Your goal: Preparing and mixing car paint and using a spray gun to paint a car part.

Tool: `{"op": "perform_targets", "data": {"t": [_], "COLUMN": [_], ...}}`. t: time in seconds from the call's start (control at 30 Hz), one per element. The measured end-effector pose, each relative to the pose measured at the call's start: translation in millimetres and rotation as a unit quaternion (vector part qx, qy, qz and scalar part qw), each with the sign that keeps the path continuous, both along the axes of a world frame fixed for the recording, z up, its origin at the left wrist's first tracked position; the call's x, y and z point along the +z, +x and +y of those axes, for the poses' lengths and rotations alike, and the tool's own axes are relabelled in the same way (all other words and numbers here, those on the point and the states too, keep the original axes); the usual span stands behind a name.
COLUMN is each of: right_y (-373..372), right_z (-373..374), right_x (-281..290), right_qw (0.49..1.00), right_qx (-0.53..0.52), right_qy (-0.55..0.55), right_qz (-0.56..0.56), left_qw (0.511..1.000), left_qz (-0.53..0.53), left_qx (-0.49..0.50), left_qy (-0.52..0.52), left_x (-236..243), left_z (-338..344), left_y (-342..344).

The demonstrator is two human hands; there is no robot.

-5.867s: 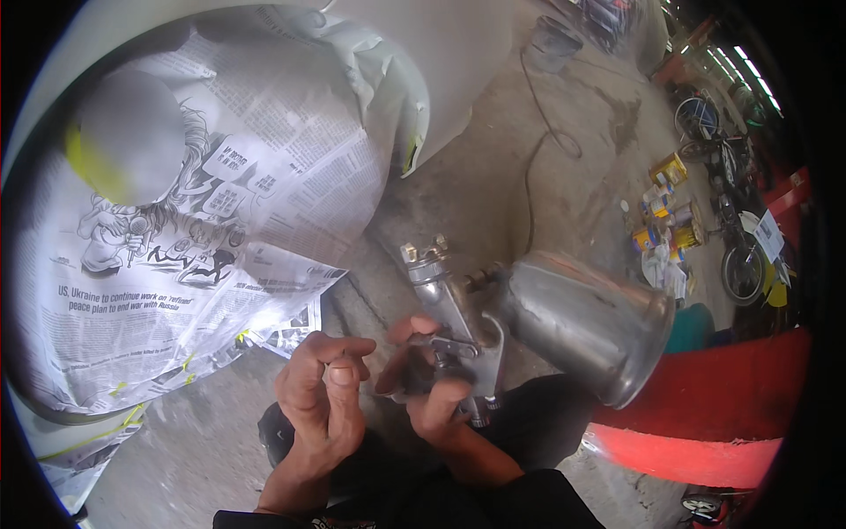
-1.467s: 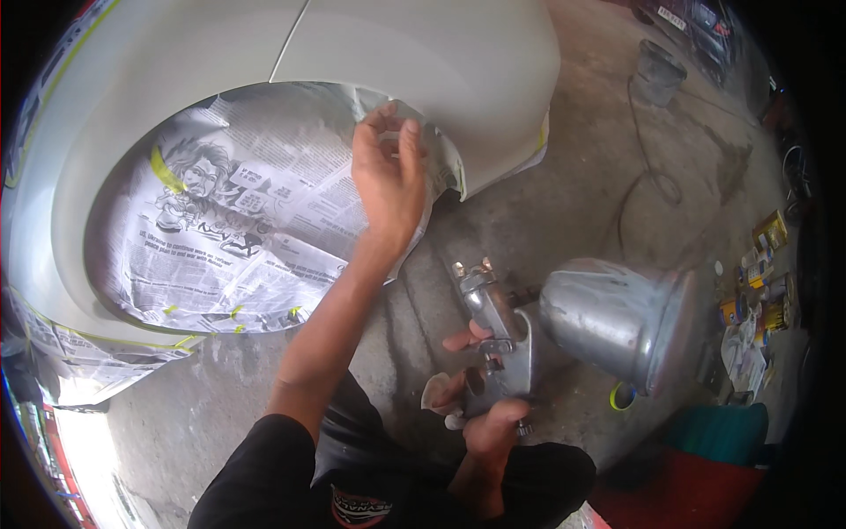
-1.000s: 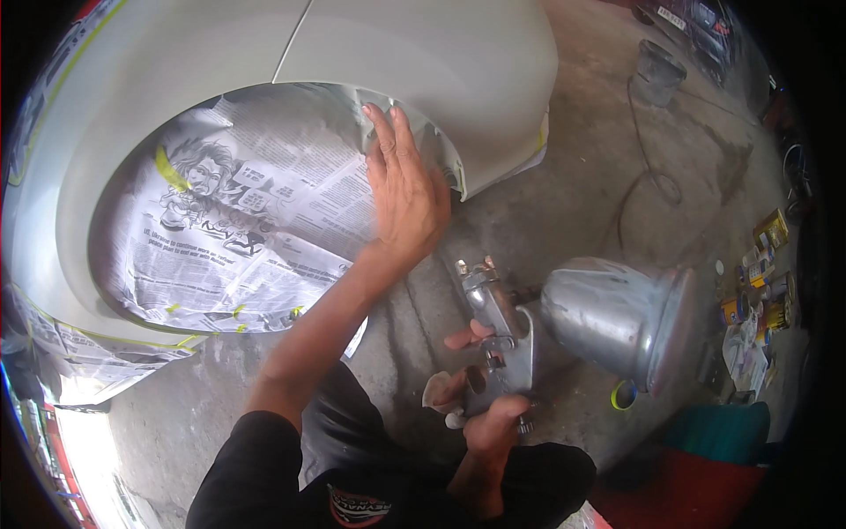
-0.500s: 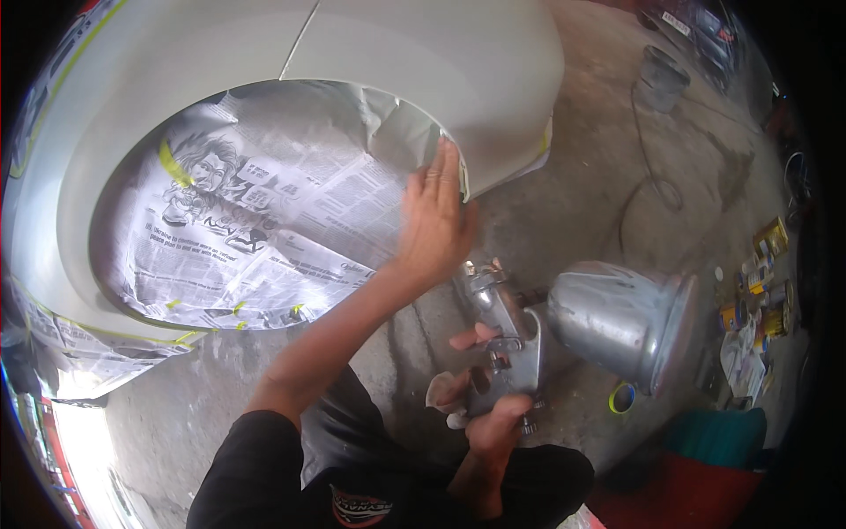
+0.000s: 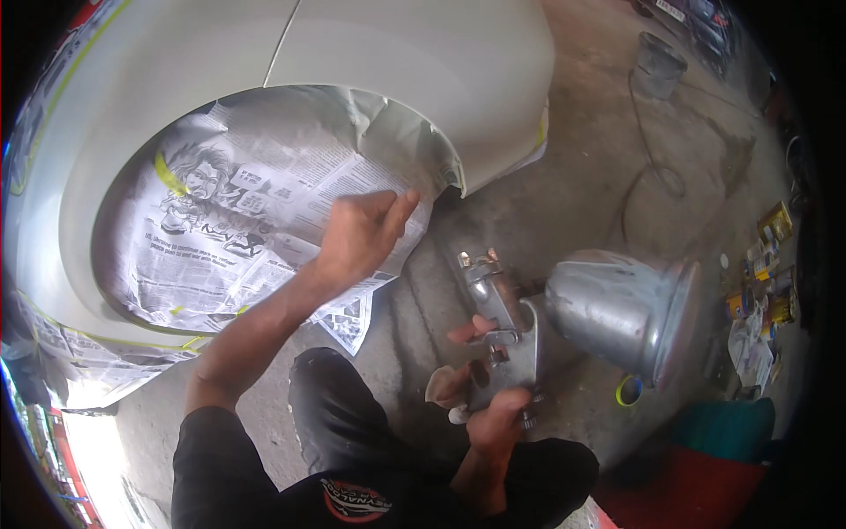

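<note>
My right hand [image 5: 493,423] grips a metal spray gun [image 5: 507,344] by its handle, with a big silver paint cup [image 5: 608,313] sticking out to the right. My left hand [image 5: 361,234] is closed, fingers curled, in front of newspaper masking [image 5: 300,141]; whether anything is pinched in it is hidden. The newspaper covers the wheel arch of a pale grey car body panel [image 5: 388,44]. At the arch's right end the paper stands away from the rim, and a lower corner hangs loose below my left forearm.
Yellow masking tape strips line parts of the car. A roll of yellow tape [image 5: 628,390] lies on the concrete floor [image 5: 582,194] beyond the cup. Several cans [image 5: 775,222] stand at the right, a bucket [image 5: 659,66] and hose farther off. A red and teal object [image 5: 718,432] is at lower right.
My left hand has come away from the arch's right rim, moving left and down, and its fingers have curled. The newspaper's right edge has come loose there. The spray gun has hardly moved.
</note>
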State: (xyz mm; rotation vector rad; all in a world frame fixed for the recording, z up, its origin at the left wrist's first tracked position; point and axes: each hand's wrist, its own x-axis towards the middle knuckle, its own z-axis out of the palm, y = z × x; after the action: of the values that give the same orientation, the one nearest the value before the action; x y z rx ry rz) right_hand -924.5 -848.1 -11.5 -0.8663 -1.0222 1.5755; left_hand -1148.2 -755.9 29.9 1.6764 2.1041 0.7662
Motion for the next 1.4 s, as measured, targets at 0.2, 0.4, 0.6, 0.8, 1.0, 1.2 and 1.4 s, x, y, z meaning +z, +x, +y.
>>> {"op": "perform_targets", "data": {"t": [0.2,0.4,0.6,0.8,1.0,1.2,1.4], "right_y": [8.2,9.4,11.7,-6.5,-4.4,-2.6,-1.4], "right_z": [-4.5,3.4,-4.0,-3.4,-6.2,-6.3,-4.3], "right_x": [3.5,-24.8,-24.9,-19.2,-21.1,-15.4,-6.3], "right_qw": [1.0,0.993,0.985,0.977,0.971,0.975,0.98], "right_qx": [0.007,0.012,0.073,0.072,0.059,0.067,0.045], "right_qy": [-0.019,0.079,-0.028,0.028,0.039,0.021,0.012], "right_qz": [0.007,0.089,0.153,0.198,0.228,0.209,0.192], "left_qw": [0.983,0.964,0.968,0.878,0.812,0.792,0.766], "left_qz": [-0.063,-0.038,0.086,0.434,0.546,0.576,0.604], "left_qx": [-0.154,0.045,0.035,-0.189,-0.2,-0.197,-0.2], "left_qy": [-0.071,-0.26,-0.235,0.072,0.057,0.042,0.095], "left_x": [-43.5,-81.5,12.8,31.1,13.6,15.3,19.4], "left_z": [-79.0,-219.1,-172.3,-62.7,8.3,25.1,31.3], "left_y": [-26.4,-35.8,-27.7,-31.4,-21.5,-25.0,-37.6]}}
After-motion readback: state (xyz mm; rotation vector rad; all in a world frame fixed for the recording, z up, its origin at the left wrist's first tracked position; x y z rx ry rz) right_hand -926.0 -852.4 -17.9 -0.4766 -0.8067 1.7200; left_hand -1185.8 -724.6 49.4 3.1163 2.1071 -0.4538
